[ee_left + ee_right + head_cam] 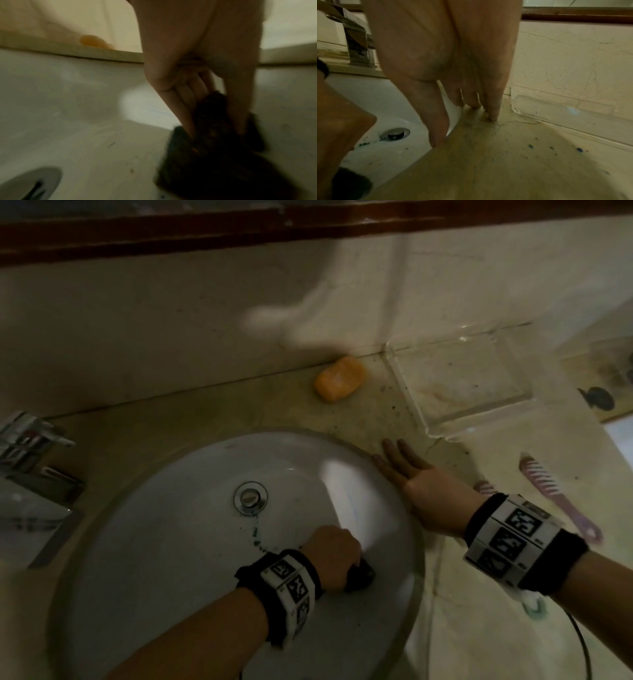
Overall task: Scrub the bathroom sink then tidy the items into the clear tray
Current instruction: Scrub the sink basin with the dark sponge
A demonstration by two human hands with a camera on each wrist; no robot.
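Note:
A white oval sink [171, 525] with a chrome drain [250, 497] fills the lower left. Inside the basin my left hand [334, 556] grips a dark scrub pad [359, 575] pressed on the basin's right side; the left wrist view shows fingers curled round the pad [214, 155]. My right hand [407, 474] lies flat with straight fingers on the counter at the sink's right rim, fingertips [493, 116] touching the stone. A clear tray [459, 385] sits empty at the back right. An orange soap bar [339, 379] lies left of it. A pink comb [561, 501] lies to the right.
A chrome faucet [30, 453] stands at the sink's left. Dark green specks dot the basin near the drain [396, 134] and the counter [488, 162]. A white and teal object [532, 604] shows under my right wrist. The wall runs along the back.

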